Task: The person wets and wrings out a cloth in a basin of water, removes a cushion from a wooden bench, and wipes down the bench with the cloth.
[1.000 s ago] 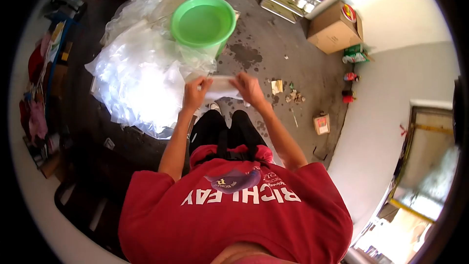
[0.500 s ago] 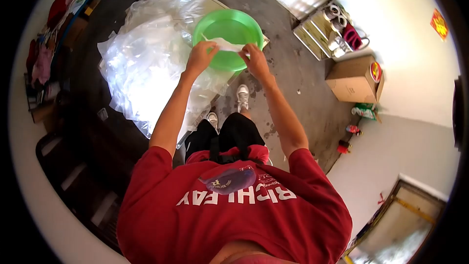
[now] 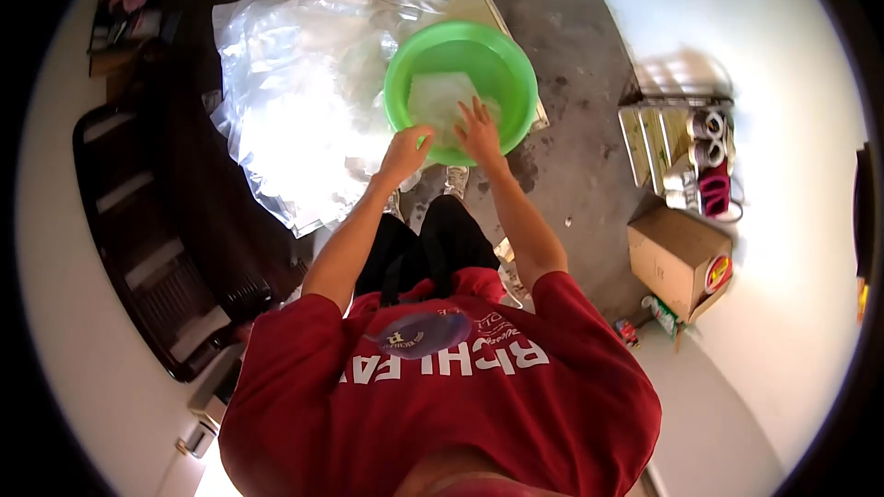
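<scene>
A round green plastic basin [image 3: 526, 64] stands in front of me, beside a large heap of clear plastic sheeting [image 3: 304, 83]. Inside the basin lies a thin white sheet [image 3: 440, 90], spread out over its near left part; whether it is cloth or plastic I cannot tell. My right hand [image 3: 479, 134] is over the basin at the sheet's right side, fingers stretched and spread. At the basin's near left rim is my left hand [image 3: 405, 153], its thumb and fingers brought together in a pinch. What lies between those fingertips is too small to make out.
To the right, a low rack [image 3: 658, 143] holds shoes [image 3: 706, 138] against the wall. A cardboard box [image 3: 677, 253] stands nearer, with a green packet [image 3: 659, 313] beside it. A dark wooden bench [image 3: 147, 248] is on the left.
The white piece was stretched between both hands above the basin; now it lies spread inside. My right hand has opened away from it, and both hands have come lower and nearer.
</scene>
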Available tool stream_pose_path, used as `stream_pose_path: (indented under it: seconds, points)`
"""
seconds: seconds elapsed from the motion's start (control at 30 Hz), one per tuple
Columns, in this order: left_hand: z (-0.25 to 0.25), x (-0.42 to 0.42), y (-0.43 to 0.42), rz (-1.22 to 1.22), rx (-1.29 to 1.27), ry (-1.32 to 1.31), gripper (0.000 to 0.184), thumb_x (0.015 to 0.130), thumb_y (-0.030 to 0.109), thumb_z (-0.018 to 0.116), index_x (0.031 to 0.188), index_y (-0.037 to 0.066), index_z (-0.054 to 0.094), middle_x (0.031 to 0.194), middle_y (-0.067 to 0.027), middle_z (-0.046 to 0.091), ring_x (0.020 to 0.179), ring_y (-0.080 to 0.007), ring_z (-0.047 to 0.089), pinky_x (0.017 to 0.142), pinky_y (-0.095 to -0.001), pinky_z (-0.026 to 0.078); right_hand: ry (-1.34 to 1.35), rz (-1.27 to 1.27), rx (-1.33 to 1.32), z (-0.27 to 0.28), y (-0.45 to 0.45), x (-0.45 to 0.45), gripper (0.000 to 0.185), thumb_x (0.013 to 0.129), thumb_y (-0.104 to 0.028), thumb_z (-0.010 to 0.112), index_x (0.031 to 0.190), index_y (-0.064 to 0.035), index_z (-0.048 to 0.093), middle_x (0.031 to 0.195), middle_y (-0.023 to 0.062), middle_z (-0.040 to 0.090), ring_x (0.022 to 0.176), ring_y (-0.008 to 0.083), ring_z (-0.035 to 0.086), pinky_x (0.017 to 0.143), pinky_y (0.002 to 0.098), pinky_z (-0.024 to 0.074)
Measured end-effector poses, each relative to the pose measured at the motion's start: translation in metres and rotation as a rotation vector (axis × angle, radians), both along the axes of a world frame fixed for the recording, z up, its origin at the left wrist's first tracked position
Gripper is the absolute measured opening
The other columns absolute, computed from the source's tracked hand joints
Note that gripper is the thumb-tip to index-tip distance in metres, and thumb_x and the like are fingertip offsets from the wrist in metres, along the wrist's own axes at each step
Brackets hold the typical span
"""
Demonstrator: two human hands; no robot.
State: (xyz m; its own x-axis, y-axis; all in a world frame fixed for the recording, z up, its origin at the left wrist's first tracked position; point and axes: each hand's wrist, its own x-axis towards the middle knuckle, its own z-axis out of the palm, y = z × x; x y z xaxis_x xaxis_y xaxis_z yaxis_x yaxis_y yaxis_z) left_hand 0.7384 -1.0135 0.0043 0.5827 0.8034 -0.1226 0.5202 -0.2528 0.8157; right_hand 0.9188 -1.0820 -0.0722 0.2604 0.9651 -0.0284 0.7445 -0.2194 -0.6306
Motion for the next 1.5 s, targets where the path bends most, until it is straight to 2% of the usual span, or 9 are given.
stream_pose_path:
  seconds: [0.13,0.4,0.5,0.7,0.9,1.07,1.2,1.37,1.5]
  points:
    - [0.003,0.006,-0.018,0.154,-0.103,0.001,0.017,0.088,0.013,0.059,0.099,0.002,0.066,0.099,-0.0184,0.067,0.091,-0.0358,0.064,0.079,-0.0388,0.05,-0.175,0.186,-0.469,0.002,0.019,-0.007,0.069,0.084,-0.039,0.062,0.146,-0.0311,0.032,0.155,0.0159,0.016,0.137,0.0504,0.021,0.104,0.0627,0.0302]
    - [0.004,0.004,-0.032,0.278,-0.184,-0.034,0.016,0.088,0.011,0.059,0.099,0.002,0.067,0.099,-0.0157,0.068,0.09,-0.0317,0.066,0.077,-0.0375,0.051,-0.188,0.122,-0.321,-0.049,0.047,0.015,0.069,0.086,-0.037,0.06,0.147,-0.0331,0.028,0.157,0.0134,0.013,0.141,0.044,0.016,0.109,0.067,0.0152]
    - [0.009,0.008,-0.03,0.289,-0.219,-0.003,0.016,0.089,0.012,0.059,0.099,0.003,0.067,0.099,-0.0155,0.069,0.09,-0.0313,0.066,0.077,-0.0374,0.052,-0.345,0.423,-0.595,-0.005,0.062,0.03,0.067,0.086,-0.027,0.061,0.146,-0.0269,0.031,0.156,0.0121,0.019,0.14,0.0376,0.024,0.111,0.061,0.0182]
    - [-0.011,0.017,-0.026,0.316,-0.292,-0.056,0.02,0.093,0.016,0.057,0.103,0.003,0.066,0.097,-0.0159,0.069,0.094,-0.0295,0.067,0.079,-0.038,0.052,-0.239,0.355,-0.168,-0.048,0.071,0.054,0.038,0.081,-0.003,0.055,0.117,-0.0108,0.063,0.121,0.0166,0.061,0.113,0.0352,0.057,0.098,0.0469,0.042]
    - [-0.048,0.061,0.01,0.867,-1.041,-0.345,0.062,0.095,0.048,0.048,0.143,0.012,0.031,0.141,-0.0129,0.037,0.118,-0.0305,0.052,0.088,-0.0467,0.052,0.501,0.061,-0.077,0.037,0.064,0.04,0.027,0.08,0.003,0.046,0.096,0.0007,0.068,0.091,0.0177,0.069,0.082,0.0293,0.067,0.071,0.0359,0.0525]
    - [-0.056,0.099,0.034,0.877,-1.245,-0.697,0.069,0.094,0.052,0.046,0.14,0.002,0.033,0.132,-0.0158,0.045,0.112,-0.0302,0.054,0.087,-0.0428,0.052,1.321,0.032,-0.011,0.045,0.055,0.04,0.028,0.087,-0.012,0.042,0.095,0.0001,0.067,0.089,0.0122,0.068,0.078,0.0186,0.063,0.073,0.0313,0.0502]
    - [-0.073,0.116,0.034,0.957,-1.185,-0.68,0.05,0.094,0.043,0.047,0.12,0.0,0.05,0.114,-0.0151,0.056,0.102,-0.0269,0.058,0.083,-0.0402,0.052,0.449,0.112,0.287,0.027,0.057,0.033,0.025,0.091,-0.02,0.044,0.096,-0.0029,0.062,0.1,0.0117,0.06,0.098,0.0253,0.051,0.086,0.0403,0.0373]
    - [-0.055,0.138,0.036,1.067,-1.325,-0.905,0.034,0.093,0.039,0.051,0.102,0.007,0.059,0.097,-0.0074,0.062,0.088,-0.0221,0.062,0.074,-0.0357,0.052,0.142,-0.176,0.157,0.04,0.054,0.021,0.024,0.092,-0.022,0.048,0.109,-0.0073,0.056,0.106,0.0134,0.054,0.101,0.0299,0.046,0.088,0.0432,0.0345]
    - [-0.058,0.15,0.048,1.212,-0.977,-0.514,0.024,0.087,0.031,0.056,0.084,0.007,0.061,0.082,-0.0054,0.062,0.071,-0.0179,0.061,0.059,-0.0338,0.05,0.234,-0.116,0.082,0.009,0.052,0.024,0.023,0.094,-0.027,0.049,0.104,-0.006,0.051,0.098,0.0206,0.057,0.08,0.0397,0.056,0.068,0.049,0.0452]
